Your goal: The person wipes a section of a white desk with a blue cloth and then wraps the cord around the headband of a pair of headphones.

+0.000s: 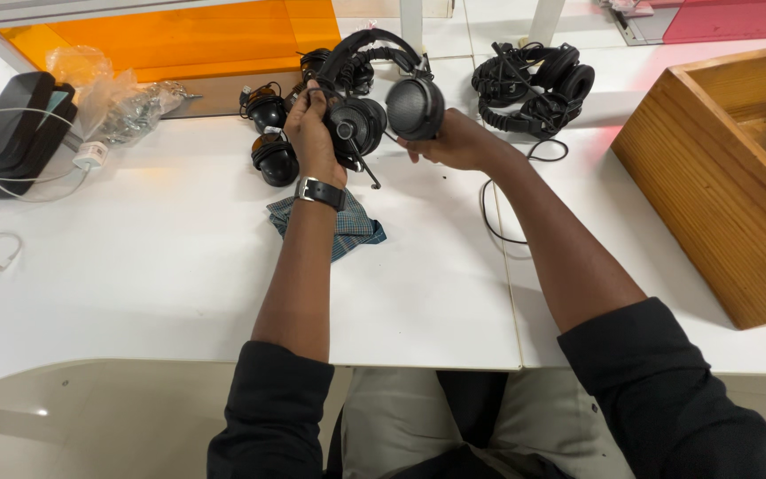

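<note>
— Headset (374, 106), black, with a thin mic stick: where is it?
— Up over the white table (179, 257). We see the left hand (312, 133) wrapped tight around one ear cup and the right hand (454, 142) gripping the other.
— What lies closest to us?
— A checked cloth (347, 232) just under the left wrist.
— And farther back?
— More black headsets (269, 133) behind the hands, another pile (534, 89) to the right, a wooden box (729, 168), and an orange panel (179, 35).

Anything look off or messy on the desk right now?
Nothing damaged or spilled. A checked cloth lies crumpled under the left hand, and headsets sit piled with tangled cables behind the right hand.
</note>
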